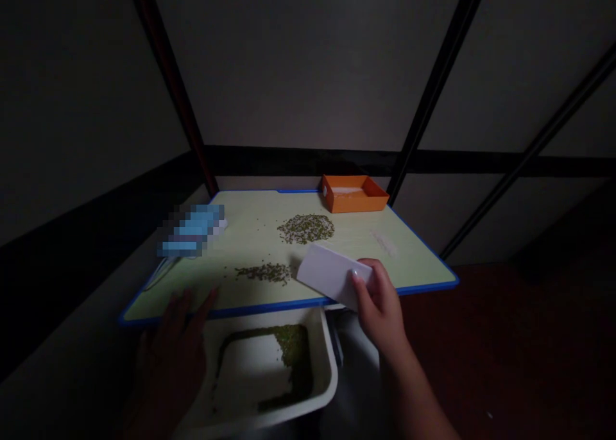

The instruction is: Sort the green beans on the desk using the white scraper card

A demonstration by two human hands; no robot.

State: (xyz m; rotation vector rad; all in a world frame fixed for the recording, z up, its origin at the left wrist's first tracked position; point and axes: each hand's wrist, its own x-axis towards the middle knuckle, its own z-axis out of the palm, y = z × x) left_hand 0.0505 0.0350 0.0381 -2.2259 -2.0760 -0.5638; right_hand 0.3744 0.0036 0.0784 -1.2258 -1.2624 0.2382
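My right hand [380, 302] grips a white card [330, 273] between thumb and fingers, tilted just above the light-green board [240, 212] with a blue rim. Left of the card's edge lies a small scatter of green beans mixed with pale grains [267, 272]. Behind it sits a larger mixed pile [307, 228]. My left hand [176, 344] is in shadow, its fingers spread at the board's front left edge. Below that edge a white tub [330, 369] holds green beans [296, 356] along its right side.
An orange box [359, 201] stands at the board's back right corner, with pale grains inside. A thin patch of pale grains [384, 242] lies at the right. On the left is a blurred blue object [195, 229] with a cable. Dark-framed panels rise behind the board.
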